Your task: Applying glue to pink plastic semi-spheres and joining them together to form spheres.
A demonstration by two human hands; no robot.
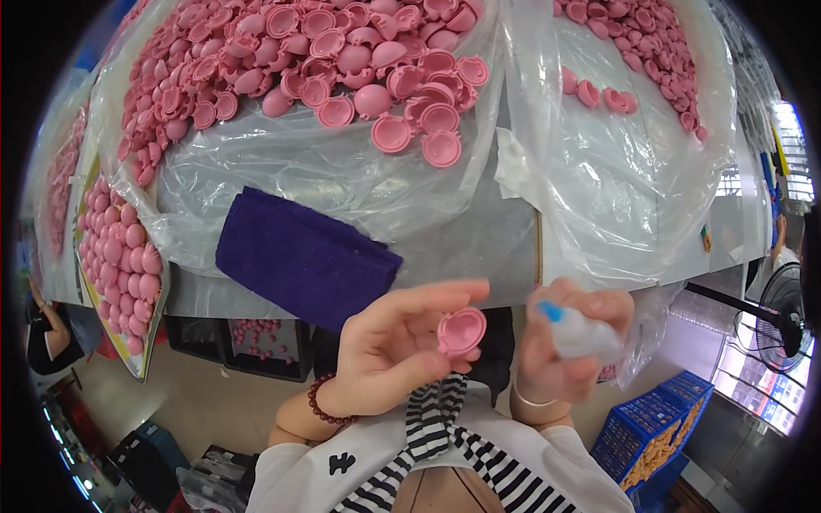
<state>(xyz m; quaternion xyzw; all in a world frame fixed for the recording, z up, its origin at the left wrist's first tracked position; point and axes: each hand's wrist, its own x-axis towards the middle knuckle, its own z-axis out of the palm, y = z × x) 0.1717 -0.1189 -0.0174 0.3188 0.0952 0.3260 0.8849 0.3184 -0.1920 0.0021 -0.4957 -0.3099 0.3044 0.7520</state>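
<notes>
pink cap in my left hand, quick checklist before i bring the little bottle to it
1. Pink cap pinched in left hand fingertips: ok.
2. Cap's hollow side faces up toward the camera: ok.
3. Small squeeze bottle gripped in right hand: ok.
4. Blue tip points toward the cap: ok, but not yet touching it.
5. Tip open or capped: cannot tell, blurred.
6. Inside of cap clean: cannot tell.

One pink cap [462, 330] in hand, one small bottle [579, 333], one purple cloth [304, 256] — loose pink caps [342, 60] beyond counting.
</notes>
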